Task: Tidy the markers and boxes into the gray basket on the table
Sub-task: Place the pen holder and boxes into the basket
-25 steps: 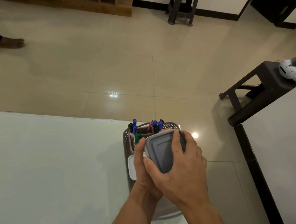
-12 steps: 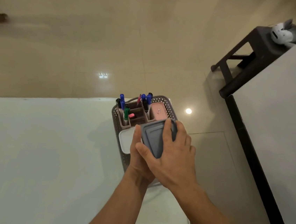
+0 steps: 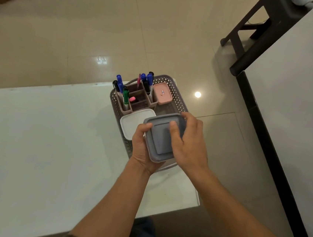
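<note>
Grip of left hand (image 3: 141, 148) and right hand (image 3: 189, 147) on gray box (image 3: 160, 142), over gray basket (image 3: 179, 98).

left hand (image 3: 141, 147): thumb on top, gripping | right hand (image 3: 188, 145): fingers curled, gripping | forearms angled inward

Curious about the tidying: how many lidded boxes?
3: pink box at the basket's far right, white box nearer, gray box in left hand and right hand; more may hide beneath.

I held a gray box (image 3: 162, 140) over the gray basket (image 3: 180, 99); inside, markers (image 3: 126, 96) stood upright beside a pink box (image 3: 162, 93) and white box (image 3: 133, 123).
</note>
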Motion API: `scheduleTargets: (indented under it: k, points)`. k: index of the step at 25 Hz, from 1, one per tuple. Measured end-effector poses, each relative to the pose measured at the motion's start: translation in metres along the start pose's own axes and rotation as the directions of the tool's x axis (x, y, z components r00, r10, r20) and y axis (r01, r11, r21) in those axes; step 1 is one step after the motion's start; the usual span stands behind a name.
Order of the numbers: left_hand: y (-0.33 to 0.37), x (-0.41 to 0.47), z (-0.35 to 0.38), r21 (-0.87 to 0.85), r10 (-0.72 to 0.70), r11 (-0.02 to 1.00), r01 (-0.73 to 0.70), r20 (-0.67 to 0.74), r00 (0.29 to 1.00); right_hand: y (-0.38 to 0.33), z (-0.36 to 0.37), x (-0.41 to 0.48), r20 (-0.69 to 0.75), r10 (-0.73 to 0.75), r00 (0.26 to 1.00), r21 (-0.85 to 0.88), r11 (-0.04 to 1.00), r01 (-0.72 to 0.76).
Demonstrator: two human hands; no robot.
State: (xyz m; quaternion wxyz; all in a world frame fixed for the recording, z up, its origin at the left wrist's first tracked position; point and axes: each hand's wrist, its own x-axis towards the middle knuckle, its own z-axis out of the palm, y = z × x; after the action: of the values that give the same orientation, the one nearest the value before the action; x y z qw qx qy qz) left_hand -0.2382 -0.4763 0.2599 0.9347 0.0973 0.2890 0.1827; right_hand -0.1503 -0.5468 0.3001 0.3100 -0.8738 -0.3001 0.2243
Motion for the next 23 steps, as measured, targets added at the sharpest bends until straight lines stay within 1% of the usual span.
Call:
scheduleTargets:
  k: [1, 3, 5, 6, 8, 10, 12, 15, 17, 20, 23]
  points:
    - [0.002, 0.001, -0.001, 0.007, -0.01, 1.0, 0.01, -0.005, 1.0, 0.003, -0.001, 0.004, 0.022, 0.083, 0.996, 0.131, 0.988, -0.085]
    - [0.005, 0.003, -0.003, 0.042, -0.021, 0.999, 0.022, -0.023, 1.0, 0.009, -0.002, 0.012, 0.139, 0.236, 0.962, 0.322, 0.908, -0.269]
    - [0.007, 0.007, -0.005, 0.082, -0.025, 0.996, 0.03, -0.059, 0.998, 0.013, -0.002, 0.018, 0.244, 0.318, 0.916, 0.4, 0.827, -0.394]
    - [0.008, 0.009, -0.005, 0.116, -0.021, 0.993, 0.032, -0.092, 0.996, 0.015, -0.001, 0.021, 0.257, 0.337, 0.906, 0.408, 0.812, -0.418]
    - [0.008, 0.014, -0.002, 0.268, 0.018, 0.963, 0.036, -0.198, 0.98, 0.019, 0.001, 0.024, 0.215, 0.352, 0.911, 0.422, 0.808, -0.412]
    - [0.007, 0.017, 0.003, 0.469, 0.08, 0.88, 0.074, -0.301, 0.95, 0.022, 0.001, 0.026, 0.16, 0.361, 0.919, 0.45, 0.802, -0.394]
    - [0.0, 0.019, 0.007, 0.569, 0.15, 0.817, 0.095, -0.369, 0.917, 0.026, 0.001, 0.028, 0.132, 0.371, 0.919, 0.438, 0.81, -0.39]
    - [-0.012, 0.021, 0.007, 0.602, 0.25, 0.796, 0.062, -0.42, 0.872, 0.029, 0.004, 0.031, 0.16, 0.381, 0.91, 0.406, 0.815, -0.413]
    - [-0.017, 0.022, 0.004, 0.582, 0.271, 0.811, 0.052, -0.454, 0.849, 0.033, 0.009, 0.033, 0.169, 0.363, 0.916, 0.389, 0.83, -0.4]
    - [-0.023, 0.026, -0.004, 0.534, 0.258, 0.845, 0.042, -0.475, 0.841, 0.044, 0.015, 0.035, 0.141, 0.328, 0.934, 0.369, 0.858, -0.357]
    - [-0.026, 0.03, -0.01, 0.553, 0.27, 0.832, 0.032, -0.454, 0.849, 0.052, 0.019, 0.038, 0.152, 0.324, 0.934, 0.35, 0.866, -0.358]
